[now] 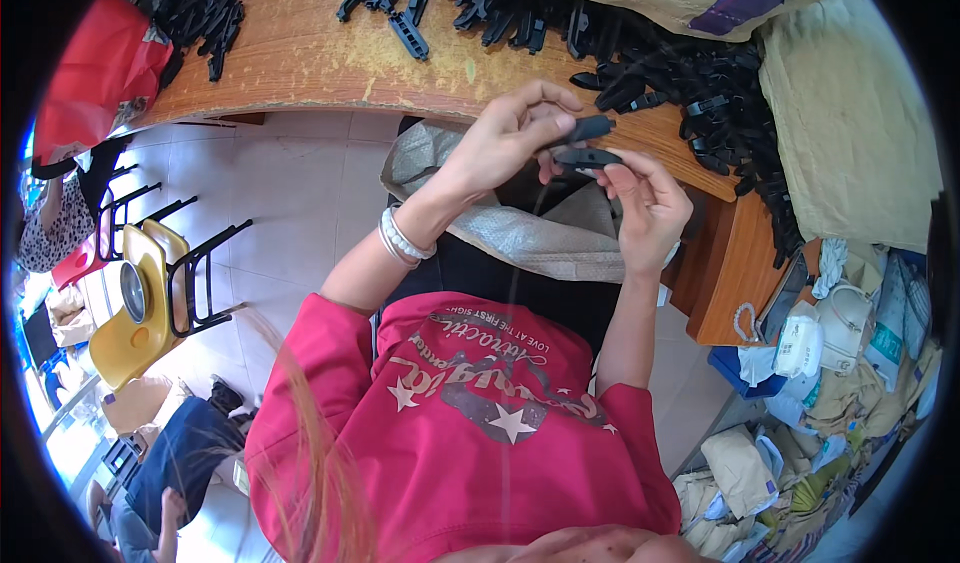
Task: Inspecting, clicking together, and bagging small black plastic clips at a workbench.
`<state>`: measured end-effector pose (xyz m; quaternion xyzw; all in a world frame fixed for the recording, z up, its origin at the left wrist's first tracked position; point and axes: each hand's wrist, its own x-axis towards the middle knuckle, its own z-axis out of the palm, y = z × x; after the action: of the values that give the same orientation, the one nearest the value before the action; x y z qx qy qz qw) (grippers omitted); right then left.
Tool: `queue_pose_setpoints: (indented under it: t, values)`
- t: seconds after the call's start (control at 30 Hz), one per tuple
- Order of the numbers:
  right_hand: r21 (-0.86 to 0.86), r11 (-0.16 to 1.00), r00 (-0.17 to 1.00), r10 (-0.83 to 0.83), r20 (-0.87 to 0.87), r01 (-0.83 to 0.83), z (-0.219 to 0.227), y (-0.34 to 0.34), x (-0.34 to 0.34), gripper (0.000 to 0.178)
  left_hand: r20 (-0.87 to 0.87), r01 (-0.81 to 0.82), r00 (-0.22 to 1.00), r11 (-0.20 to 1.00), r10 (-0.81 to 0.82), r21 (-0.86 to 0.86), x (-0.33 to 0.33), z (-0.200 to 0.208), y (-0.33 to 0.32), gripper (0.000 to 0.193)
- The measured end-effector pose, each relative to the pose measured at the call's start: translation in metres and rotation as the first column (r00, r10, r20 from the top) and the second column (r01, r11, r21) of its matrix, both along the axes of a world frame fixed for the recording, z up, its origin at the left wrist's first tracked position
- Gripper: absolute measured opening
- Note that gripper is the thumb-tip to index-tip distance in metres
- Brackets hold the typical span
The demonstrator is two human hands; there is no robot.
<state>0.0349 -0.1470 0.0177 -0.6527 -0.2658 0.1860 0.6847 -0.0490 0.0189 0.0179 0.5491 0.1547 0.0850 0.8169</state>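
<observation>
My left hand is closed on a small dark plastic part, pinched between thumb and fingers. Just below it, my right hand grips a second black elongated plastic part with small holes in its face. The two parts are close together; whether they touch, I cannot tell. Both hands are in front of the wooden table's edge, over an open woven sack at my lap. What the sack holds is mostly hidden.
Black plastic parts lie heaped on the wooden table, including a large pile at the right. A big tan sack stands beside it. Yellow chairs and a seated person are at the left. Bags and packages crowd the right.
</observation>
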Motion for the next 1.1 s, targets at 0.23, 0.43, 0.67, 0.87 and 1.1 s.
queue_pose_setpoints:
  t: [0.23,0.43,0.67,0.87,1.1]
  values:
    - [-0.115,0.979,0.962,-0.135,0.239,0.166,-0.002,0.006,-0.014,0.019,0.058,0.054,0.993,0.848,-0.099,0.527,-0.009,0.015,-0.011,0.041]
    - [0.125,0.991,0.996,-0.062,0.064,0.053,0.003,0.020,-0.010,0.029,0.220,-0.119,0.975,0.734,-0.042,0.669,-0.014,0.014,-0.011,0.036]
    - [-0.152,0.988,0.956,0.031,0.291,0.014,-0.003,0.008,0.003,0.023,0.228,-0.129,0.972,0.674,-0.059,0.727,-0.017,0.006,-0.013,0.042]
    - [-0.270,0.878,0.551,0.009,0.834,0.395,-0.016,0.010,0.053,0.023,0.212,-0.152,0.974,0.461,-0.081,0.874,-0.029,-0.016,0.005,0.026]
    - [-0.388,0.795,0.438,0.173,0.882,0.467,-0.014,0.017,0.057,0.025,0.204,-0.180,0.902,-0.099,0.380,0.979,-0.031,-0.024,0.098,0.038]
